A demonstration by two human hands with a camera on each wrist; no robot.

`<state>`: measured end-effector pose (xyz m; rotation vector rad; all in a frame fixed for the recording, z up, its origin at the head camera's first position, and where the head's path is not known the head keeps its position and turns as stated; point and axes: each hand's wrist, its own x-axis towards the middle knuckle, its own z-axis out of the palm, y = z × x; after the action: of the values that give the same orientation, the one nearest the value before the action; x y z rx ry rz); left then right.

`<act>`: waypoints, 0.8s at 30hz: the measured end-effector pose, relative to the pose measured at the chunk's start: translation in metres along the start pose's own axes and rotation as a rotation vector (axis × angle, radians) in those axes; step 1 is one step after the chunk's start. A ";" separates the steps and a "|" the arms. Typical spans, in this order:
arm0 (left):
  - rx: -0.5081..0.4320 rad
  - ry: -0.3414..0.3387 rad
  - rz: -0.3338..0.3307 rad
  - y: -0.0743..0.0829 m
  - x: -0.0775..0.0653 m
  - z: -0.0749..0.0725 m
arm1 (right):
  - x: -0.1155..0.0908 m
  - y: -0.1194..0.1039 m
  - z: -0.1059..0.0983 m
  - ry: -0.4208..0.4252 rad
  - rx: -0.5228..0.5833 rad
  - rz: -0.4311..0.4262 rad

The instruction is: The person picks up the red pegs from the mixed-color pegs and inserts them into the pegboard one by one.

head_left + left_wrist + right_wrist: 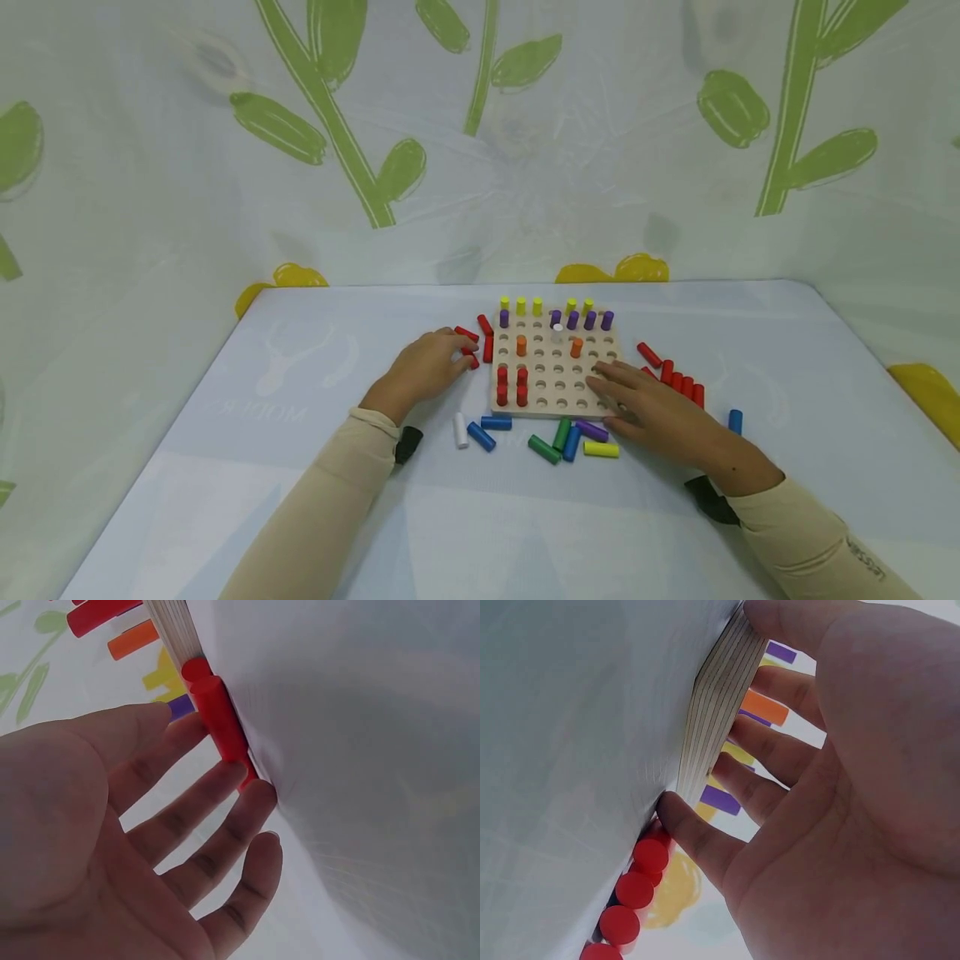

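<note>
A wooden pegboard (551,411) lies on the table, with yellow, purple, white, orange and red pegs standing in some of its holes. My left hand (423,367) is at the board's left side, its fingers at loose red pegs. In the left wrist view, fingertips touch a red peg (219,716) lying beside the board, and the thumb stands apart from it. The right hand (660,412) spreads over the board's front right corner. Seen from the right wrist, its thumb is at the board's side (718,697) and the fingers reach over the top, pinching nothing.
In front of the board lie loose pegs: a white peg (461,431), blue ones (496,423), green ones (544,449), a purple one (592,431) and a yellow one (602,450). Several red pegs (687,387) and a blue peg (735,421) are on the right.
</note>
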<state>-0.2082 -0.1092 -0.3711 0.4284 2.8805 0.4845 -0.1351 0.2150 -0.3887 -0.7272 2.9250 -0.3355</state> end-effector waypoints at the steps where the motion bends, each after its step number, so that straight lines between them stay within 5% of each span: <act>1: -0.001 0.000 -0.001 0.000 0.000 0.000 | 0.000 0.000 0.000 -0.003 0.001 0.002; 24: -0.015 -0.014 -0.082 0.002 0.003 0.001 | 0.000 0.001 0.001 0.000 0.003 0.008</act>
<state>-0.2105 -0.1059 -0.3721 0.3089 2.8655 0.4873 -0.1355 0.2155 -0.3894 -0.7146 2.9263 -0.3385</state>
